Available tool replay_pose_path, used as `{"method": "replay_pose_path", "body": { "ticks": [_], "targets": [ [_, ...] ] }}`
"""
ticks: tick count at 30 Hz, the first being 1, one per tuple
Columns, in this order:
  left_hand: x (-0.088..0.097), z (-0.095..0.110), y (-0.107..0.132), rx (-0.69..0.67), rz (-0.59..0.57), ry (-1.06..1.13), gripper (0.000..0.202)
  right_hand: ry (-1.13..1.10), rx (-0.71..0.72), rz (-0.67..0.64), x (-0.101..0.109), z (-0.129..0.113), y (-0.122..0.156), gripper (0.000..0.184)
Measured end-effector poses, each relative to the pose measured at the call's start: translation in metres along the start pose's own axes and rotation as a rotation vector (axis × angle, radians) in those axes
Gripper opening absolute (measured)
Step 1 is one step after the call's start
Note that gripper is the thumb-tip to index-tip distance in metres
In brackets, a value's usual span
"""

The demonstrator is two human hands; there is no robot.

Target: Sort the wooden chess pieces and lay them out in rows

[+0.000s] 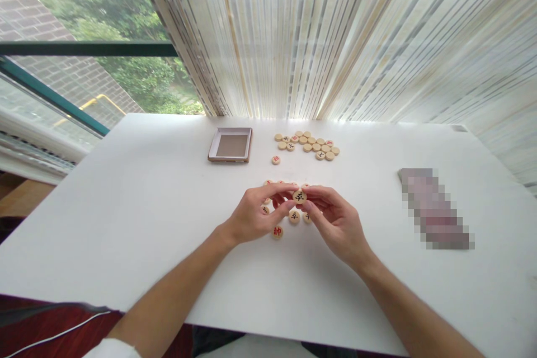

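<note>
Both hands meet above the middle of the white table [126,224]. Between the fingertips of my left hand [255,214] and my right hand [333,221] is a round wooden chess piece [299,196] with a black character, held face up. Under and around the hands lie several more wooden pieces; one with a red character [277,231] lies nearest me, and another with a black character [294,216] sits just below the held one.
A cluster of several wooden pieces [308,145] lies at the back of the table, with a single piece [276,160] apart from it. A shallow open cardboard box [231,145] sits to their left. A blurred-out flat object [434,208] lies at the right. Striped curtains hang behind.
</note>
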State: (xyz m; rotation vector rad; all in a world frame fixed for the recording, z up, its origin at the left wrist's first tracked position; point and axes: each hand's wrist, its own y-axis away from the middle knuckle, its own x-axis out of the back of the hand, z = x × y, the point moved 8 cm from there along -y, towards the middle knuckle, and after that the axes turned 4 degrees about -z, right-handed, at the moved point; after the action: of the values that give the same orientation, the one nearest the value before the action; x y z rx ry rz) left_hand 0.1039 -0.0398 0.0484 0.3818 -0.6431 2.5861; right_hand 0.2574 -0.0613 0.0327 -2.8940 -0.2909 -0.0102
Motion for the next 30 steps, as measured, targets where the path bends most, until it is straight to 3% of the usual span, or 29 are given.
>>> {"method": "replay_pose_path", "body": {
  "ticks": [8, 18, 30],
  "targets": [
    [-0.002, 0.000, -0.003, 0.050, -0.033, 0.107, 0.030, 0.152, 0.102, -0.022, -0.002, -0.008, 0.002, 0.027],
    [-0.002, 0.001, -0.003, 0.081, -0.012, 0.104, 0.022, 0.472, 0.379, -0.046, -0.013, -0.034, 0.006, 0.035],
    [-0.002, 0.005, -0.005, 0.077, -0.014, 0.043, 0.015, 0.503, 0.391, -0.062, -0.015, -0.034, 0.006, 0.038]
  ]
}}
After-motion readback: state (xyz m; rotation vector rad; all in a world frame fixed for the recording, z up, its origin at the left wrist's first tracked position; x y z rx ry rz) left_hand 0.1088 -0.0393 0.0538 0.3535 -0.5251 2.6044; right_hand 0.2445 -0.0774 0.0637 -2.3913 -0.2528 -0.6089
